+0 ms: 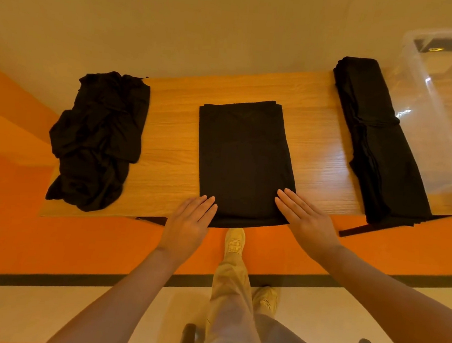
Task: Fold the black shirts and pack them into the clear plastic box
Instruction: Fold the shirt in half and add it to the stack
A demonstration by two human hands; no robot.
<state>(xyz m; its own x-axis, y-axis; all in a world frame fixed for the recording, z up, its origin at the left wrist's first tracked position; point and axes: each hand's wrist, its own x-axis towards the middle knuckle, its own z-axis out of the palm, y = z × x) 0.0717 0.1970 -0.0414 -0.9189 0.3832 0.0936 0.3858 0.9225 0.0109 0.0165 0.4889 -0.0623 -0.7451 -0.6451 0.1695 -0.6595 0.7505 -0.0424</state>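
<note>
Mid-fold: shirt point(244, 159) centred on the table point(173, 140), near hem over the edge.
Your left hand point(189, 222) and right hand point(303, 219) lie flat, fingers straight, gripping nothing. Risk: lift unevenly and layers slide apart. Box point(446, 107) far right.

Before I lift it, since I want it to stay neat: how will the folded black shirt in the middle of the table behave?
The folded black shirt is thin cloth, so it is probably floppy and would sag if unsupported. It looks light. On the smooth wooden table it would likely slide easily.
</note>
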